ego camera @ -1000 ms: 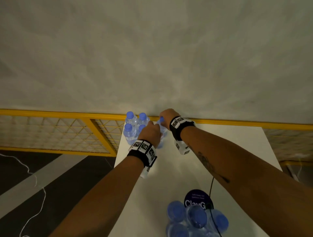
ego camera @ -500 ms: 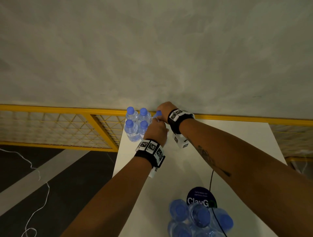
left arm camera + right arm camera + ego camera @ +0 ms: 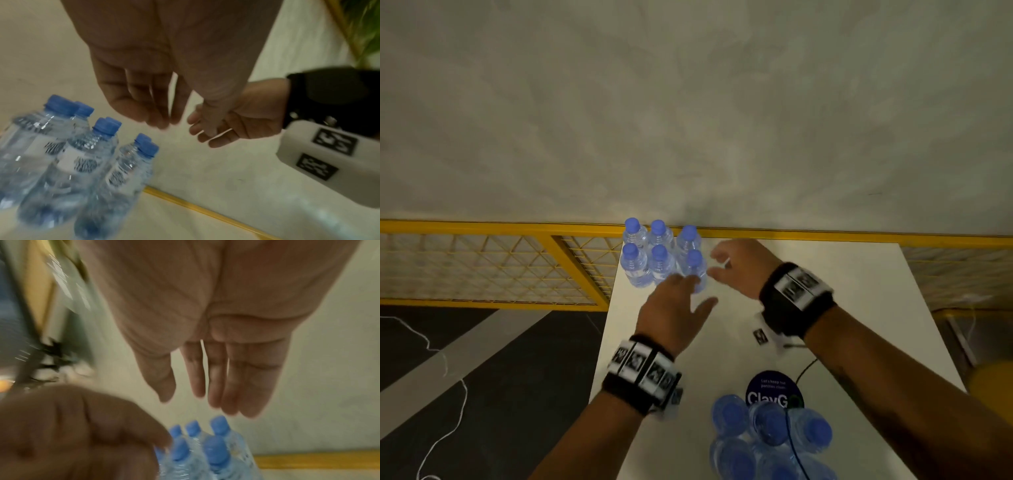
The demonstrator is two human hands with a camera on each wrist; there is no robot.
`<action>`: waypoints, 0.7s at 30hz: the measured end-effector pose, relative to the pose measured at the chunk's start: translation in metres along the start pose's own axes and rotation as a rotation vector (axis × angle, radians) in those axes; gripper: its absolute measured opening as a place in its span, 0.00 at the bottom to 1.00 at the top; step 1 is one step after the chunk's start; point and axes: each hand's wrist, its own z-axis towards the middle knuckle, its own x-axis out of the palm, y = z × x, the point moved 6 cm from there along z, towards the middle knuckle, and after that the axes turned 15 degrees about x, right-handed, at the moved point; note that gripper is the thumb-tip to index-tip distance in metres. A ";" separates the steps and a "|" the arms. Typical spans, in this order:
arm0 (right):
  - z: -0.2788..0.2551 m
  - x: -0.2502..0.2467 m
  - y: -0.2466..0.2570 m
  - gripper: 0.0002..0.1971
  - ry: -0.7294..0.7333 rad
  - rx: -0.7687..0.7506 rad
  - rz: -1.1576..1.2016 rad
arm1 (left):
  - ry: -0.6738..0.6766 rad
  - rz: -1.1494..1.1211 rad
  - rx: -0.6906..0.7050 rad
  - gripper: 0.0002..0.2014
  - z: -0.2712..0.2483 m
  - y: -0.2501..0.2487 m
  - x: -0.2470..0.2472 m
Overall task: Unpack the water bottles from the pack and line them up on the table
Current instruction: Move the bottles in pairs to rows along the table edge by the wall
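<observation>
Several clear water bottles (image 3: 659, 257) with blue caps stand in two rows at the far left corner of the white table (image 3: 842, 308). The same group of bottles (image 3: 82, 159) shows in the left wrist view and again as bottles (image 3: 207, 451) in the right wrist view. My left hand (image 3: 681, 301) hovers just in front of the nearest bottle, fingers relaxed, holding nothing. My right hand (image 3: 726, 265) is a little to the right of the group, fingers spread and empty. The pack (image 3: 767, 435) with several more bottles lies at the near edge.
A round dark sticker (image 3: 774, 389) and a thin black cable (image 3: 804, 368) lie on the table by the pack. A yellow mesh railing (image 3: 500, 267) runs behind and left of the table. A grey wall rises beyond it.
Both hands have let go of the two bottles they were setting down and pulled back towards me. Those bottles now stand at the right end of the group.
</observation>
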 end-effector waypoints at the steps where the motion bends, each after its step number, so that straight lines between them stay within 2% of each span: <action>1: -0.031 -0.001 -0.006 0.16 0.026 -0.003 0.006 | 0.037 -0.045 0.054 0.26 -0.021 -0.010 0.005; 3: -0.092 0.002 -0.015 0.16 0.075 -0.030 -0.021 | 0.163 -0.103 0.143 0.26 -0.060 -0.031 0.021; 5: -0.144 0.026 -0.027 0.15 0.182 -0.020 -0.088 | 0.305 -0.128 0.170 0.25 -0.092 -0.047 0.037; 9: -0.219 0.106 -0.044 0.12 0.442 0.006 -0.216 | 0.481 -0.174 0.161 0.27 -0.130 -0.061 0.059; 11: -0.238 0.131 -0.051 0.15 0.431 0.060 -0.184 | 0.484 -0.169 0.153 0.24 -0.137 -0.062 0.064; 13: -0.247 0.147 -0.053 0.21 0.345 0.065 -0.200 | 0.471 -0.109 0.134 0.24 -0.140 -0.063 0.067; 15: -0.248 0.157 -0.056 0.19 0.239 0.089 -0.246 | 0.481 -0.057 0.112 0.25 -0.138 -0.066 0.069; 17: -0.248 0.165 -0.057 0.18 0.168 0.116 -0.292 | 0.492 -0.034 0.097 0.22 -0.135 -0.068 0.070; 21: -0.246 0.165 -0.057 0.20 0.148 0.116 -0.342 | 0.495 0.020 0.102 0.14 -0.131 -0.070 0.075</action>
